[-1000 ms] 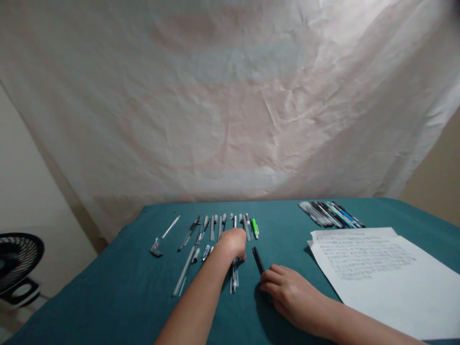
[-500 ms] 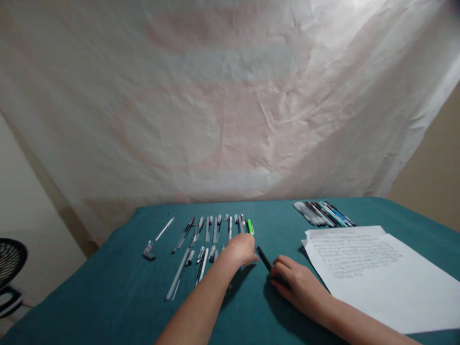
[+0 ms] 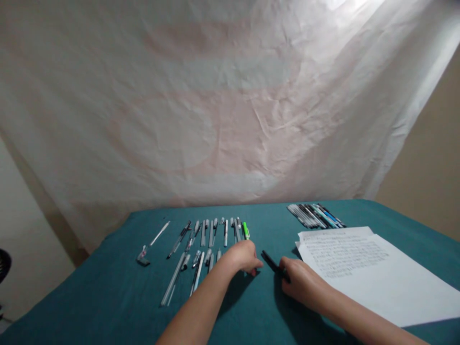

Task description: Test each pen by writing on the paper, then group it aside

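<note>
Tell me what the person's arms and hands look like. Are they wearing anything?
Both arms are bare as far as the picture shows: no sleeves, gloves or watch in sight. The left hand and right hand show no rings or markings that I can make out, though the picture is dim and a little blurry.

White paper sheets, bundled pens, teal tablecloth, wrinkled backdrop.

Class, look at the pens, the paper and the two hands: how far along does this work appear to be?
Done: pens lie in rows on the teal cloth, and the sheet already carries writing. In hand: the right hand holds a black pen; the left hand reaches toward it. Left: the bundle lies untouched.
</note>
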Motion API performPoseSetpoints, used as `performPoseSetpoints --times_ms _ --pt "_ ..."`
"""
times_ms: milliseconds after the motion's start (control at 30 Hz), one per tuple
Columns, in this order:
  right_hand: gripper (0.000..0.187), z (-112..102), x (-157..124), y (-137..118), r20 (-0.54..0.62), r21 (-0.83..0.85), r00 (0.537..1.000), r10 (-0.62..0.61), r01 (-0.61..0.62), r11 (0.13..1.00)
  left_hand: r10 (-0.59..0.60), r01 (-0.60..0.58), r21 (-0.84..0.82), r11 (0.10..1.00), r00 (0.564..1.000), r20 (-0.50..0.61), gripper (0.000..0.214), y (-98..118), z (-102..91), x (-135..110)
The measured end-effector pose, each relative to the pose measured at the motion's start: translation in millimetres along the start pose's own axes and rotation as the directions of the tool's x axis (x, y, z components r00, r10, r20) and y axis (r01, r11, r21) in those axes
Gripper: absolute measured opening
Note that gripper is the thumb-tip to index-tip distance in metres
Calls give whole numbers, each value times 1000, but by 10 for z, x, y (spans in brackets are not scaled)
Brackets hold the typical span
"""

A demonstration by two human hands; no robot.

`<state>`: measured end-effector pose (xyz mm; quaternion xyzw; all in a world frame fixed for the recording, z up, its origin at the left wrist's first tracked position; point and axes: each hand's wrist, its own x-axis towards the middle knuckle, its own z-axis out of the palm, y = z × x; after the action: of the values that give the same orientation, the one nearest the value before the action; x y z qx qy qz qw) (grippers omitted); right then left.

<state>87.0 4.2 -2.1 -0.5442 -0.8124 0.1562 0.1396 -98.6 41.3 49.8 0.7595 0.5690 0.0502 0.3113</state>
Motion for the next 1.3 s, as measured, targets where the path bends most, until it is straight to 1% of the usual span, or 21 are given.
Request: performPoseSetpoints --times_ms 67,133,233,367,467,567,633,733,833,900,1000,1300 --pt "15 -1 14 3 -26 72 1000 3 -1 997 25 -23 -69 997 999 30 22 -12 22 27" --pt "9 -7 31 -4 -54 214 999 -8 19 977 58 -52 -155 987 998 37 24 -17 34 62" --pt "7 -26 48 -22 -99 419 995 -19 59 906 126 -116 -289 950 992 16 24 1 30 105" --pt "9 -43 55 -38 -121 570 993 -13 80 818 211 -198 -438 877 977 -19 22 68 12 111" --pt "14 -33 60 -38 -121 641 993 3 75 764 219 -219 -510 832 974 -61 18 109 2 110" --pt "24 -9 68 -26 -68 716 997 47 16 698 163 -223 -559 799 974 -157 17 102 -46 136" --pt "28 8 73 -15 -59 727 996 61 1 687 91 -226 -588 777 964 -251 18 66 -118 161" --pt "28 29 73 -9 -113 684 993 31 55 727 -18 -240 -624 743 926 -378 17 -9 -266 182" --pt "28 49 62 -17 -114 663 993 -11 85 744 -83 -256 -644 721 890 -447 16 -76 -397 174" --pt "28 60 52 -24 -102 667 994 -26 88 740 -108 -265 -652 711 874 -473 16 -105 -449 161" --pt "29 71 39 -29 -100 671 994 -32 91 736 -125 -275 -656 703 860 -494 15 -119 -477 146" --pt "28 88 44 -7 -74 662 996 -50 86 745 -103 -300 -643 705 854 -511 10 -105 -449 158"
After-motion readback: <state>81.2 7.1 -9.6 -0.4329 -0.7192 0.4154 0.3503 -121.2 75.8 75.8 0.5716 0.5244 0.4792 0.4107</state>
